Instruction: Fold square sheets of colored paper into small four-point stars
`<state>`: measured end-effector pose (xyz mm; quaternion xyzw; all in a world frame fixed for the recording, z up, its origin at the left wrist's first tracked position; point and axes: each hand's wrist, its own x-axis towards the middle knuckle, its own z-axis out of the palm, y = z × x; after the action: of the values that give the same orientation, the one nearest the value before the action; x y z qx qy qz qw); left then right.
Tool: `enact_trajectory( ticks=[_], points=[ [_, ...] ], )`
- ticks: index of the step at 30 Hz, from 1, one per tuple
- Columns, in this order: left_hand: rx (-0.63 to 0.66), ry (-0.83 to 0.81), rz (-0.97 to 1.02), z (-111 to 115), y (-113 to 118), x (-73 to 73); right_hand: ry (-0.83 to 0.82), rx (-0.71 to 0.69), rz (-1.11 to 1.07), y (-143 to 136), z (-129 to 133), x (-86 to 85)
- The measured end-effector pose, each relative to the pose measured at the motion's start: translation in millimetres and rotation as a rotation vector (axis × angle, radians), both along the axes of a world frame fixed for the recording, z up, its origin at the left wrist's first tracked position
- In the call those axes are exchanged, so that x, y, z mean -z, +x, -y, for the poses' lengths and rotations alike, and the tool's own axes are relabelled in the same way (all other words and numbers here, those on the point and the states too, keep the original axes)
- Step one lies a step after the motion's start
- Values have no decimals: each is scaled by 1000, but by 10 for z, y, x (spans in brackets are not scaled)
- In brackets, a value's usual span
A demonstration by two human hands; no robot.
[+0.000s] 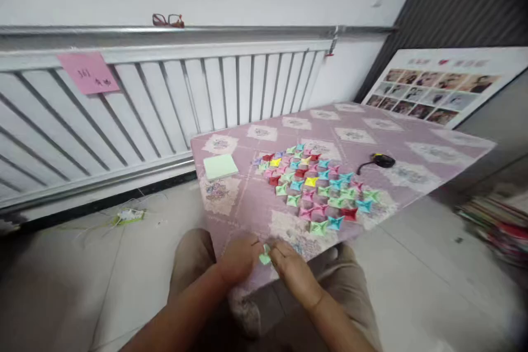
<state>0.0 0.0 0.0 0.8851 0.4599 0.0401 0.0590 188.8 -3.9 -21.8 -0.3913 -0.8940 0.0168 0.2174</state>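
A small pale green piece of folded paper (264, 257) is pinched between my two hands, low over the near edge of the table. My left hand (241, 256) has its fingers closed on the paper's left side. From the right, my right hand (286, 261) grips it with thumb and fingers pressed together. The paper's exact shape is partly covered by the fingers. Just beyond my hands, several small folded paper pieces (311, 181) stand in rows, coloured green, blue, pink, red and yellow. A stack of light green paper sheets (220, 167) lies at the table's left side.
The table (256, 198) wears a pink patterned cloth. A dark object with a cord (383, 160) lies to the right. Behind stands a white radiator (214, 93) with a pink note (88, 72); glasses (168, 20) rest on the pipe. A photo board (437, 85) leans at the back right.
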Motion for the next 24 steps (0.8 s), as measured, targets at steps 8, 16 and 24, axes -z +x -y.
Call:
enact_trajectory(
  ticks=[8,16,24],
  points=[
    [18,10,-21,35,-9,-17,2,0,-4,11,75,2],
    [52,27,-46,73,-46,-36,-7,41,-9,3,149,-24],
    [72,38,-41,126,-85,-72,-25,58,-96,4,156,70]
  ],
)
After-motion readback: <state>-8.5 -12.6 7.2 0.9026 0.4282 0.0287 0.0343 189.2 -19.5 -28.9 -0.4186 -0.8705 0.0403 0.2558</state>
